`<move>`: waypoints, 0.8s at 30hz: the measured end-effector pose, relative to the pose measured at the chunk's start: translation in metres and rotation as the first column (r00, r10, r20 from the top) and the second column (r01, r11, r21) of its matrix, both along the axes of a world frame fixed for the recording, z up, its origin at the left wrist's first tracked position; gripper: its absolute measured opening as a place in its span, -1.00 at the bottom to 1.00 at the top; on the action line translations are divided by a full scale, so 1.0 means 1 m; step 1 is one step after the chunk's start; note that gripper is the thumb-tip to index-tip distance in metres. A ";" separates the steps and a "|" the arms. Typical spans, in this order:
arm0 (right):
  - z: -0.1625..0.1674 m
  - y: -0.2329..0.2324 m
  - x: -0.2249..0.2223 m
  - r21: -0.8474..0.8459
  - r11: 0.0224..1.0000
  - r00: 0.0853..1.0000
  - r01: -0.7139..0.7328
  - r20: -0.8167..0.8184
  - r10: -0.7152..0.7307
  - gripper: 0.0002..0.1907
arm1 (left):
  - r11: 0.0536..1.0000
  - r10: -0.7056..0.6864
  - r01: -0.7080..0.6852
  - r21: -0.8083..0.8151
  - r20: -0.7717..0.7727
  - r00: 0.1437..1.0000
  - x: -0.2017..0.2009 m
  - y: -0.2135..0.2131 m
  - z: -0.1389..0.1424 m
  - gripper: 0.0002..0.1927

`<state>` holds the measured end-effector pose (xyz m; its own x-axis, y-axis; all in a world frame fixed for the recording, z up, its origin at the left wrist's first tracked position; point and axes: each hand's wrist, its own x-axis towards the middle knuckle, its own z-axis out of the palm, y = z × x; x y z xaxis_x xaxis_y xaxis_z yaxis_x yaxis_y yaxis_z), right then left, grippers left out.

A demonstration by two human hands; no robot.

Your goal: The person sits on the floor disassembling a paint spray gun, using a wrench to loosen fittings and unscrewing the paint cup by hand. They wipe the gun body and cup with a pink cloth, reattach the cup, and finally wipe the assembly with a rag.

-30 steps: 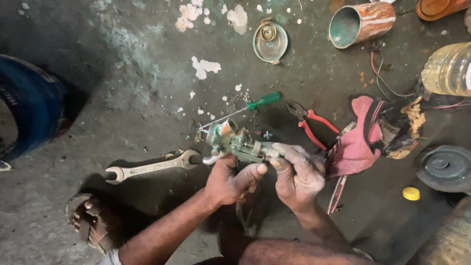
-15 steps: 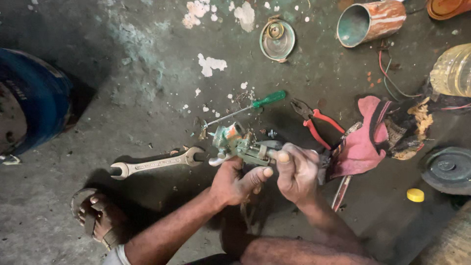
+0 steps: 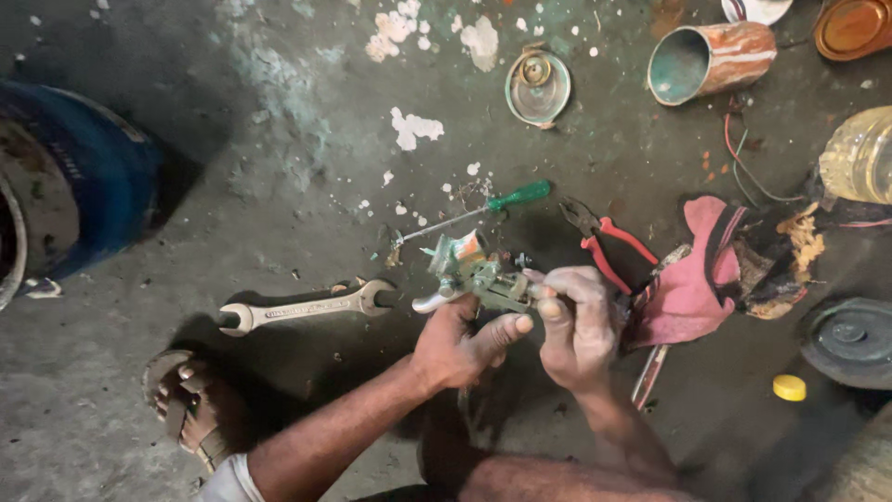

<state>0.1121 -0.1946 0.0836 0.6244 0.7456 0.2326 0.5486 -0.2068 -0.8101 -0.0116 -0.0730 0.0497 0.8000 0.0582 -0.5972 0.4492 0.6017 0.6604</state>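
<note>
Stained concrete floor (image 3: pixel 279 186), left hand (image 3: pixel 457 346) and right hand (image 3: pixel 576 325) each grip pinching greenish metal fitting (image 3: pixel 474 274), wrench (image 3: pixel 302 307) nearby

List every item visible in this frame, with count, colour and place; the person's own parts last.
small metal assembly: 1, greenish grey, centre, held in both hands
screwdriver: 1, green handle, on the floor just above the assembly
pliers: 1, red handles, right of the screwdriver
open-ended spanner: 1, silver, floor left of the hands
cloth: 1, pink, right of the hands
tin can: 1, orange and white outside, lying on its side, top right
round lid: 1, dull metal, top centre
plastic bottle: 1, yellowish, right edge
yellow cap: 1, lower right
dark disc: 1, right edge
blue drum: 1, left edge
sandalled foot: 1, lower left
left hand: 1, under the assembly
right hand: 1, at the assembly's right end
</note>
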 end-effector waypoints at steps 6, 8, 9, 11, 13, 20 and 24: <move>-0.011 -0.003 0.007 -0.303 0.952 0.979 0.038 -0.180 -0.097 -0.76 | 0.999 0.031 -0.031 -0.013 -0.009 0.999 -0.001 0.005 -0.004 -0.60; -0.003 0.004 0.007 -0.303 0.953 0.978 -0.009 -0.203 -0.056 -0.75 | 0.991 0.094 -0.091 -0.095 0.033 0.995 0.001 0.007 -0.006 -0.61; 0.001 0.009 0.007 -0.304 0.952 0.976 -0.032 -0.216 -0.036 -0.74 | 0.983 0.126 -0.118 -0.138 0.051 0.991 0.001 0.008 -0.006 -0.61; 0.013 0.015 0.012 -0.130 0.988 0.996 -0.085 0.029 0.089 -0.68 | 0.993 0.090 -0.081 -0.088 0.099 0.991 0.002 0.010 -0.005 -0.64; 0.020 0.018 0.017 -0.038 0.984 0.967 -0.171 0.184 0.175 -0.65 | 0.997 0.036 -0.032 -0.064 0.060 0.998 -0.002 0.008 -0.002 -0.65; 0.005 0.002 0.028 -0.328 0.935 0.988 -0.134 -0.111 0.103 -0.72 | 0.998 0.030 -0.025 -0.058 0.093 0.995 -0.001 0.006 -0.007 -0.70; 0.005 0.001 0.023 -0.475 0.879 0.413 0.038 -0.794 -0.447 -0.54 | 0.994 0.050 -0.040 -0.102 0.099 0.994 0.000 0.007 -0.011 -0.68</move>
